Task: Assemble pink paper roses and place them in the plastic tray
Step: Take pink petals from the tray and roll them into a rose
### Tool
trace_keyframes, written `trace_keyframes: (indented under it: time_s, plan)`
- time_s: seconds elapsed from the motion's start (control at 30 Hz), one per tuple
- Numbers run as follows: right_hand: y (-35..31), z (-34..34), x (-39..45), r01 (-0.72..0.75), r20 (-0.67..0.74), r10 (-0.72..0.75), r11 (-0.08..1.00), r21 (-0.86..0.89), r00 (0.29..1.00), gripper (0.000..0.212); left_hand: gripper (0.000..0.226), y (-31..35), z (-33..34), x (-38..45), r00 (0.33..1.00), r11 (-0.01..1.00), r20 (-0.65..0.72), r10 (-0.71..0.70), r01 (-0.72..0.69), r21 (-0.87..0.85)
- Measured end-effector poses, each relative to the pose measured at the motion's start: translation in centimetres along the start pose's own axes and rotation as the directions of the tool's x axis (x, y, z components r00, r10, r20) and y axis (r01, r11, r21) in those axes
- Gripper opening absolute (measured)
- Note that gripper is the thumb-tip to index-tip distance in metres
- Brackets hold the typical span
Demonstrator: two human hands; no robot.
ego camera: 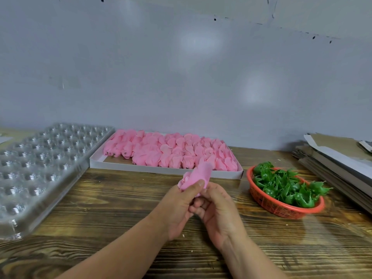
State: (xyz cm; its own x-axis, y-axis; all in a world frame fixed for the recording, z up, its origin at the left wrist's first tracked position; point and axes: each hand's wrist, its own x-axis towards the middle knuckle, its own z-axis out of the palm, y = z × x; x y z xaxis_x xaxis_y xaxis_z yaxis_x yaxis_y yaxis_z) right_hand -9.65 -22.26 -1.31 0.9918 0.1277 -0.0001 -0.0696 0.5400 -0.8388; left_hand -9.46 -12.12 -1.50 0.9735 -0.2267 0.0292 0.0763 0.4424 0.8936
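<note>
A pink paper rose (198, 176) is held above the middle of the wooden table. My left hand (179, 206) grips it from the left, thumb across the petals. My right hand (217, 210) curls round its lower end from the right; the base of the rose is hidden by the fingers. A clear plastic tray (40, 170) with rows of round cups lies at the left, and its cups look bare. A white shallow box (124, 165) behind my hands holds several rows of pink paper petals (171, 152).
A red plastic basket (279, 208) with several green plastic sepals (285, 186) stands at the right. Flat cardboard sheets (338, 158) are stacked at the far right edge. A grey wall rises behind the table.
</note>
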Motion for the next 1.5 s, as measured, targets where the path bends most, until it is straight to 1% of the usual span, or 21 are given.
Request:
trace_keyframes:
  time_s: [0.1,0.23,0.3,0.37,0.43,0.5,0.53,0.6,0.7,0.77,0.8,0.87,0.9,1.0,1.03,1.1,1.17,1.27,1.33,1.43,1.5]
  plan:
    - [0.0,0.0,-0.1,0.016,0.013,-0.016,0.999,-0.035,1.0,0.017,0.02,0.2,0.1,-0.2,1.0,1.0,0.016,0.003,-0.002,-0.021]
    - [0.1,0.2,-0.3,0.085,0.008,-0.084,0.989,-0.123,0.996,0.021,0.018,0.4,0.0,-0.2,0.999,1.0,0.032,0.016,-0.015,-0.018]
    - [0.1,0.2,-0.5,0.117,0.007,-0.117,0.978,-0.171,0.993,0.022,0.022,0.4,-0.1,-0.3,0.999,1.0,0.036,0.021,-0.021,-0.008]
    - [0.2,0.2,-0.5,0.16,0.005,-0.165,0.949,-0.272,0.986,0.022,0.028,0.3,-0.1,-0.2,0.999,1.0,0.042,0.026,-0.026,0.001]
    - [0.2,0.1,-0.6,0.241,0.012,-0.267,0.85,-0.468,0.964,0.024,0.035,0.1,-0.3,0.0,0.999,1.0,0.047,0.025,-0.024,-0.014]
    - [0.0,0.1,-0.7,0.32,0.047,-0.387,0.681,-0.658,0.921,0.027,0.036,0.1,-0.4,0.1,0.998,0.998,0.061,0.031,-0.028,-0.051]
    - [-0.2,0.0,-0.8,0.357,0.078,-0.439,0.602,-0.714,0.895,0.029,0.036,0.1,-0.3,0.1,0.997,0.997,0.072,0.036,-0.031,-0.071]
    - [-0.4,0.1,-0.9,0.417,0.14,-0.505,0.492,-0.765,0.852,0.032,0.037,0.3,-0.3,0.0,0.995,0.994,0.096,0.038,-0.027,-0.109]
    - [-0.5,0.0,-0.9,0.454,0.185,-0.537,0.427,-0.782,0.823,0.035,0.035,0.5,-0.2,-0.1,0.991,0.989,0.125,0.042,-0.024,-0.146]
    - [-0.4,-0.3,-0.7,0.438,0.165,-0.515,0.47,-0.766,0.841,0.03,0.036,0.7,-0.2,-0.2,0.989,0.99,0.146,0.035,-0.015,-0.137]
    - [-0.4,-0.3,-0.6,0.418,0.138,-0.484,0.538,-0.732,0.864,0.024,0.039,0.8,-0.2,-0.3,0.986,0.993,0.165,0.027,-0.007,-0.12]
    - [-0.5,-0.4,-0.5,0.353,0.075,-0.388,0.72,-0.597,0.918,0.008,0.041,1.0,-0.4,-0.5,0.976,0.998,0.217,0.008,0.006,-0.066]
    - [-0.5,-0.5,-0.4,0.308,0.042,-0.337,0.796,-0.521,0.941,0.007,0.041,1.1,-0.4,-0.5,0.971,0.999,0.238,-0.003,0.015,-0.045]
    - [-0.8,-0.6,-0.3,0.2,-0.003,-0.211,0.928,-0.315,0.977,0.03,0.043,1.1,-0.8,-0.4,0.967,0.999,0.25,-0.036,0.035,0.009]
    - [-0.9,-0.6,-0.3,0.174,-0.008,-0.183,0.949,-0.264,0.983,0.034,0.042,1.1,-0.9,-0.3,0.97,0.999,0.239,-0.045,0.039,0.031]
    - [-0.9,-0.5,-0.2,0.139,-0.012,-0.145,0.966,-0.217,0.989,0.03,0.038,1.1,-1.0,-0.2,0.976,0.997,0.208,-0.064,0.054,0.049]
    - [-0.8,-0.6,-0.1,0.124,-0.013,-0.13,0.966,-0.225,0.991,0.023,0.033,1.0,-1.1,-0.1,0.979,0.997,0.189,-0.073,0.068,0.029]
    - [-0.8,-0.6,0.0,0.115,-0.008,-0.12,0.967,-0.227,0.993,0.027,0.027,1.1,-1.1,0.0,0.982,0.997,0.176,-0.071,0.071,0.004]
    - [-0.7,-0.6,0.1,0.099,-0.011,-0.104,0.972,-0.212,0.995,0.029,0.022,1.1,-1.1,0.1,0.98,0.998,0.188,-0.068,0.07,-0.002]
    - [-0.7,-0.8,0.2,0.06,0.01,-0.059,0.982,-0.178,0.998,0.022,0.017,1.2,-1.1,0.0,0.973,0.998,0.224,-0.056,0.056,0.008]
    - [-0.7,-0.7,0.1,0.037,0.033,-0.032,0.986,-0.161,0.999,0.025,0.016,1.2,-1.1,-0.1,0.97,0.998,0.237,-0.056,0.059,-0.005]
